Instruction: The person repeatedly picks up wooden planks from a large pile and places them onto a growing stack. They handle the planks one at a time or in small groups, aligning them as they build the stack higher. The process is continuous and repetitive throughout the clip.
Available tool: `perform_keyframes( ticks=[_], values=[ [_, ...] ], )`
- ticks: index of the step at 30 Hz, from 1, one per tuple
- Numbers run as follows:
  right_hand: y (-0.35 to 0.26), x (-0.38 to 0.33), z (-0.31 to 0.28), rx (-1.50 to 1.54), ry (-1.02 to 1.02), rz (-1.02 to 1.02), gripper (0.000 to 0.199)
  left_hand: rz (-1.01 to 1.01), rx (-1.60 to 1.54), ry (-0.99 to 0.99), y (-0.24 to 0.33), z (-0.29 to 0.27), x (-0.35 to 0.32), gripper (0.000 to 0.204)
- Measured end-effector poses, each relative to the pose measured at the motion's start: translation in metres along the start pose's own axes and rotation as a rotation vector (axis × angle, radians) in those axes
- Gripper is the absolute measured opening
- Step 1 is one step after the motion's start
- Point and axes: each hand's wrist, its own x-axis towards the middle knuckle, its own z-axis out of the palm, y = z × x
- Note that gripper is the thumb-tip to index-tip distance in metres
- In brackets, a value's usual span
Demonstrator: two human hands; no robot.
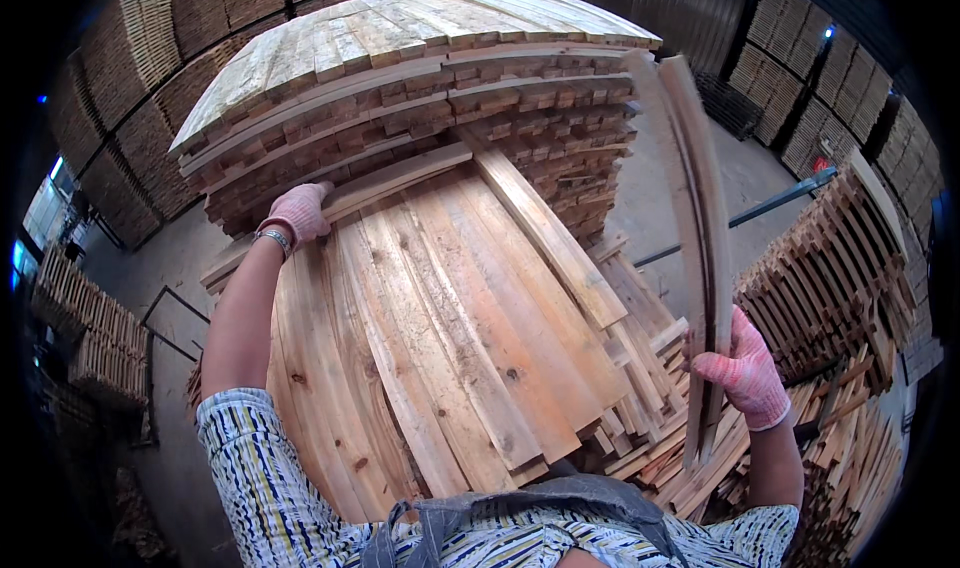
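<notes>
My right hand point(745, 373), in a pink and white knitted glove, is closed around a long wooden strip point(712, 218) held upright at the right. A dark band runs along the strip, and motion smears its edges. My left hand point(300, 211), gloved alike, grips a narrow wooden strip point(400, 176) lying across the far end of the boards. Between my arms lies a layer of pale, knotted boards point(440, 308), side by side and pointing away from me. Another strip point(545, 223) rests lengthwise along the layer's right side.
Beyond the boards rises a tall stack of planks point(420, 28) in layers. Loose strips point(660, 458) lie in a heap at the lower right, below a slatted wood stack point(830, 258). More lumber stacks point(150, 48) line the walls. A metal bar point(760, 208) crosses above the floor at the right.
</notes>
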Motion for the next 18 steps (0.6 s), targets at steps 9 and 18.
perform_keyframes(
  ticks=[9,18],
  values=[
    [-0.04,0.02,0.046,-0.552,-0.278,-0.331,0.083,0.109,-0.027,0.096,-0.042,0.034,0.038,0.075],
    [-0.052,0.019,0.114,-0.906,-0.751,-0.801,0.072,0.354,-1.147,0.311,-0.076,0.023,-0.137,0.057]
  ],
)
